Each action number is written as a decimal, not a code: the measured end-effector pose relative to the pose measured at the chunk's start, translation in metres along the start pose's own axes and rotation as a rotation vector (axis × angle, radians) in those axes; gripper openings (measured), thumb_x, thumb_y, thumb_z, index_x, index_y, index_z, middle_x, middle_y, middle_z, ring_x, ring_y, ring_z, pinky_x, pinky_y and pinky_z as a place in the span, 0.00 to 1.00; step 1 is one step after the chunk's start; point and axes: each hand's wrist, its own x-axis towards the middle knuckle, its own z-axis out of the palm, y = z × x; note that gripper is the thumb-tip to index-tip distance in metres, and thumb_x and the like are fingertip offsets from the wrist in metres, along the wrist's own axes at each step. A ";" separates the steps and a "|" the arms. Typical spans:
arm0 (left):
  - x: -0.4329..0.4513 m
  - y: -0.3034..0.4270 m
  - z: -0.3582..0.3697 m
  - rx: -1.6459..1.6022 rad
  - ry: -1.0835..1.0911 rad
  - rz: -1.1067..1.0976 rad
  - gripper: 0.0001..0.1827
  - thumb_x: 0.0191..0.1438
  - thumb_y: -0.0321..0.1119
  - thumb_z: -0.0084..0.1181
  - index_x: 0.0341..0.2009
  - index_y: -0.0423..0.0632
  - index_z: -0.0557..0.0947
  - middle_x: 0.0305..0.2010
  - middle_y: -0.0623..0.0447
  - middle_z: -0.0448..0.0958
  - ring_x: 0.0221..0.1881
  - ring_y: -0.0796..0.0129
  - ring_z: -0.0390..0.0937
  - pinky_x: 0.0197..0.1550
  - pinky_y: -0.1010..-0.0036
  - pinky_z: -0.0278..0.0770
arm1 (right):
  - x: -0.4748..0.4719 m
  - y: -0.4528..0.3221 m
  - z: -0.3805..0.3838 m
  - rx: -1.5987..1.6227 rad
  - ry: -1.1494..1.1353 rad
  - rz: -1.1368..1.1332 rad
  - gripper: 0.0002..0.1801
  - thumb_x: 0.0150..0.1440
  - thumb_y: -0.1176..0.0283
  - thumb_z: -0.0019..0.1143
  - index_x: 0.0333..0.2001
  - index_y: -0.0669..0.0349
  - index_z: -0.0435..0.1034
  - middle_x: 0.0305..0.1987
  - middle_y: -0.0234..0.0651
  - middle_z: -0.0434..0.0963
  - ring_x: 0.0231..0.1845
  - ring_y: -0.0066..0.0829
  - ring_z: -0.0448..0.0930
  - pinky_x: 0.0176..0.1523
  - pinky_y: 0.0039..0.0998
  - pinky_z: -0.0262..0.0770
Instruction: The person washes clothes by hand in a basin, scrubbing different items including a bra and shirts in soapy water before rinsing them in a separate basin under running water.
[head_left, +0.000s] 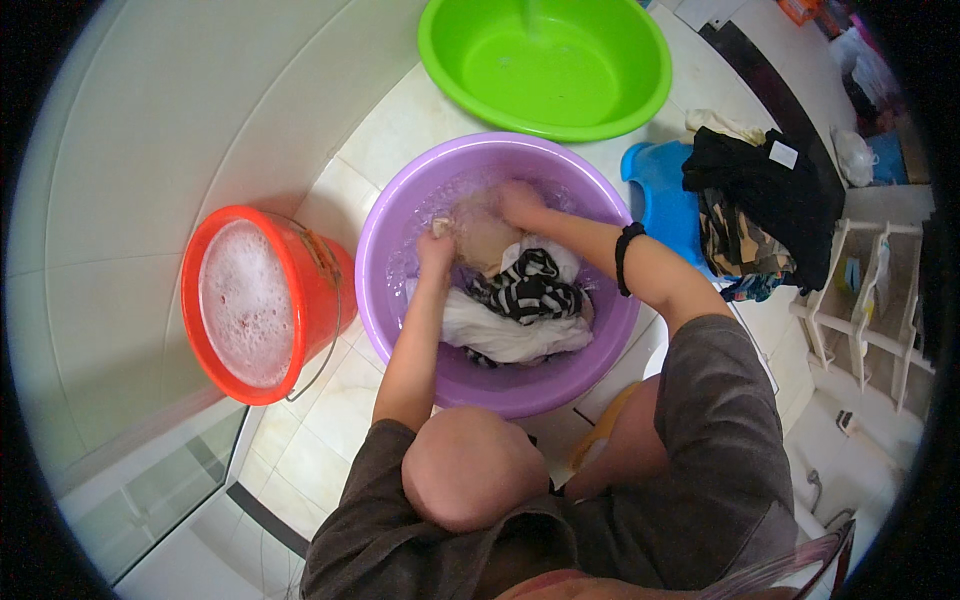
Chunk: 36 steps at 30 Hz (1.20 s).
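A purple plastic basin (495, 397) with water and wet laundry stands on the floor before me. At its left side my left hand (436, 249) grips a bunched bit of a beige garment (480, 236). My right hand (519, 204) is in the water at the far side of the same garment; its fingers are blurred and partly hidden, so its grip is unclear. Nearer to me in the basin lie a black-and-white patterned cloth (534, 289) and a white cloth (510, 330), both crumpled.
A red bucket (300, 300) topped with suds stands at left by the wall. Beyond the basin, water runs into a green basin (540, 75). A blue plastic stool (664, 195) at right bears black clothing (757, 180) and camouflage fabric (739, 240). A white rack (862, 300) stands further right.
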 end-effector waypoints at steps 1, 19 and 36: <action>0.000 0.003 0.006 -0.127 -0.058 -0.084 0.12 0.49 0.35 0.52 0.38 0.43 0.74 0.33 0.50 0.74 0.31 0.70 0.71 0.30 0.75 0.70 | 0.000 -0.001 0.004 0.012 0.053 -0.023 0.14 0.49 0.67 0.43 0.35 0.67 0.67 0.35 0.49 0.73 0.35 0.47 0.74 0.37 0.40 0.70; -0.015 0.034 0.008 -0.822 -0.339 -0.299 0.22 0.54 0.48 0.39 0.45 0.46 0.71 0.45 0.48 0.71 0.49 0.58 0.67 0.50 0.62 0.67 | -0.008 -0.007 -0.013 -0.195 0.316 -0.607 0.16 0.51 0.63 0.40 0.39 0.60 0.66 0.38 0.43 0.70 0.43 0.40 0.71 0.44 0.37 0.67; -0.006 0.045 -0.008 -0.742 -0.218 -0.152 0.17 0.49 0.38 0.53 0.44 0.48 0.71 0.42 0.50 0.72 0.41 0.64 0.72 0.39 0.67 0.74 | -0.069 0.019 -0.050 -0.141 -0.649 -0.284 0.34 0.40 0.46 0.55 0.40 0.67 0.68 0.41 0.50 0.72 0.42 0.44 0.73 0.46 0.35 0.68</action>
